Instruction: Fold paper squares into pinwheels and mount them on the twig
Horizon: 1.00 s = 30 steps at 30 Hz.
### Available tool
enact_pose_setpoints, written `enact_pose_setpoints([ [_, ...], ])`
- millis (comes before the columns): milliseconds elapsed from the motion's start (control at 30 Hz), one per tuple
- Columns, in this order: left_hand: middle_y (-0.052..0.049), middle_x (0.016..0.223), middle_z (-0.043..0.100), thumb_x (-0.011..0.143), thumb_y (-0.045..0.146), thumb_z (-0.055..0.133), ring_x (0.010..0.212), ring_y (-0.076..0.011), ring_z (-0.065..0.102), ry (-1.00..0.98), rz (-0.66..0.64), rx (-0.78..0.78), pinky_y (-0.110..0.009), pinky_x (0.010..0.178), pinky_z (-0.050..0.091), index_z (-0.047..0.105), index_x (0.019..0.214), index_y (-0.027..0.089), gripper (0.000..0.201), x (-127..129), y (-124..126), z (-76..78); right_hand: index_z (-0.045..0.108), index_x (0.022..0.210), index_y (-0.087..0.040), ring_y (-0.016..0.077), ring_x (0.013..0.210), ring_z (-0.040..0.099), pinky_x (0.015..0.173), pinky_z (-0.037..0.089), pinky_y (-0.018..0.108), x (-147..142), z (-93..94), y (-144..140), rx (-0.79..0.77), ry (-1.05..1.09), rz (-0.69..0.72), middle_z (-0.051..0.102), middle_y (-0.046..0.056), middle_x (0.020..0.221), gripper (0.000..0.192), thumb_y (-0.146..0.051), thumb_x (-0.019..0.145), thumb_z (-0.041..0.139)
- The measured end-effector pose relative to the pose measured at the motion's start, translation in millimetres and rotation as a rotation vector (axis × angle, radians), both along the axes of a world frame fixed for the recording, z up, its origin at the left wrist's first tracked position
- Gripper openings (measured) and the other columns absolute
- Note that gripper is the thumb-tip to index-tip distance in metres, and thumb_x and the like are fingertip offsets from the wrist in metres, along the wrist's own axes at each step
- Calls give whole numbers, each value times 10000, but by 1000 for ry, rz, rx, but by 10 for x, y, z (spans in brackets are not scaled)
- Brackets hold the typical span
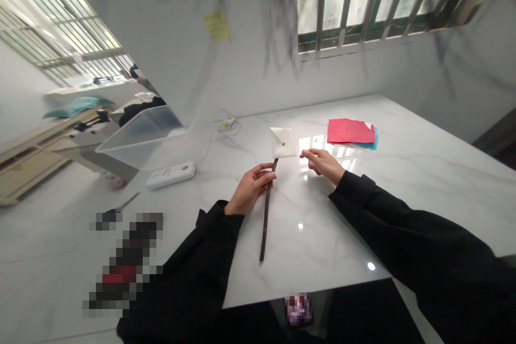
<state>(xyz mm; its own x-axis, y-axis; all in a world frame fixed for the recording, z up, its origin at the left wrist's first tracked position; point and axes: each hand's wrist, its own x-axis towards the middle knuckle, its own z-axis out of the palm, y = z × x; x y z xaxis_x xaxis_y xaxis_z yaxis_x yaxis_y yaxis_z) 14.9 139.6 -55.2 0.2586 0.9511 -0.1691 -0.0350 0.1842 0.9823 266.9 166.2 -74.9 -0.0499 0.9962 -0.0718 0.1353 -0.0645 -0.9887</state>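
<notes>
My left hand (252, 188) grips a thin dark stick (266, 220) near its upper end. A white folded paper square (282, 142), pinned at its centre, sits on the tip of the stick like a pinwheel. My right hand (323, 165) hovers just to the right of the paper, fingers loosely curled with the fingertips close to the paper's right corner, holding nothing that I can see. Both arms wear black sleeves and rest over the white marble table (403, 193).
A stack of red and teal paper sheets (351, 132) lies at the back right. A white rectangular device (171, 174) and a clear plastic box (141, 134) are at the left, scissors (116, 209) near the left edge. A small white item with a cable (228, 124) lies at the back.
</notes>
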Motion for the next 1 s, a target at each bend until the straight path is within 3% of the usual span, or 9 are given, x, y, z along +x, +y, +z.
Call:
enact_pose_setpoints([
  [100,-11,905,686,713,387,903,733,-101,586,-3,-6,0,-246,714,443,692,1164,184,537,0,3,-9,644,1145,-168,97,446,343,463,257,237,7,27,-18,-27,25,39,470,-59,551,543,-676,974,559],
  [200,-11,909,684,725,378,898,737,-100,582,-6,-3,11,-247,717,443,692,1169,183,527,-2,4,-11,647,777,-161,99,425,312,466,236,258,-5,55,-49,-41,-9,197,360,-44,468,738,-788,999,328],
  [300,-10,903,683,725,380,898,732,-101,580,-7,1,10,-251,712,440,693,1173,181,532,-6,2,-7,518,583,-188,94,422,294,471,218,268,-12,61,-55,1,-34,149,308,-35,447,796,-828,983,267],
  [467,-12,906,688,717,386,904,730,-101,583,-7,-9,2,-252,715,444,704,1170,189,533,-7,0,1,633,950,-163,108,430,293,472,226,263,13,21,-16,-10,8,47,344,-68,502,692,-798,986,358],
  [567,-16,900,691,707,382,910,729,-102,581,-18,-5,0,-255,721,455,714,1160,187,531,3,-6,10,578,1176,-156,117,442,297,476,228,259,13,12,-10,-16,61,10,358,-82,529,640,-749,997,420],
  [633,-23,904,695,698,376,916,732,-104,579,-26,-2,4,-258,721,463,719,1156,184,535,8,-11,15,562,1217,-156,116,449,280,478,219,262,1,23,-27,-59,116,29,375,-77,546,650,-751,991,429],
  [733,-25,907,700,692,369,921,732,-104,577,-31,-6,12,-258,719,467,722,1156,183,537,11,-15,15,605,1179,-162,108,465,234,487,210,265,-24,62,-78,-156,217,167,385,-65,563,693,-794,971,411],
  [867,-18,904,701,701,373,917,729,-100,580,-36,-11,16,-252,721,461,714,1167,187,540,9,-13,4,709,921,-129,104,485,187,490,182,271,-61,105,-142,-183,224,454,290,-65,525,779,-825,964,362],
  [1000,-21,902,697,702,381,914,726,-106,582,-29,-4,13,-251,705,455,711,1170,186,546,13,-7,-4,713,815,-130,95,488,202,479,170,257,-73,81,-135,-129,196,403,281,-68,529,751,-823,937,450],
])
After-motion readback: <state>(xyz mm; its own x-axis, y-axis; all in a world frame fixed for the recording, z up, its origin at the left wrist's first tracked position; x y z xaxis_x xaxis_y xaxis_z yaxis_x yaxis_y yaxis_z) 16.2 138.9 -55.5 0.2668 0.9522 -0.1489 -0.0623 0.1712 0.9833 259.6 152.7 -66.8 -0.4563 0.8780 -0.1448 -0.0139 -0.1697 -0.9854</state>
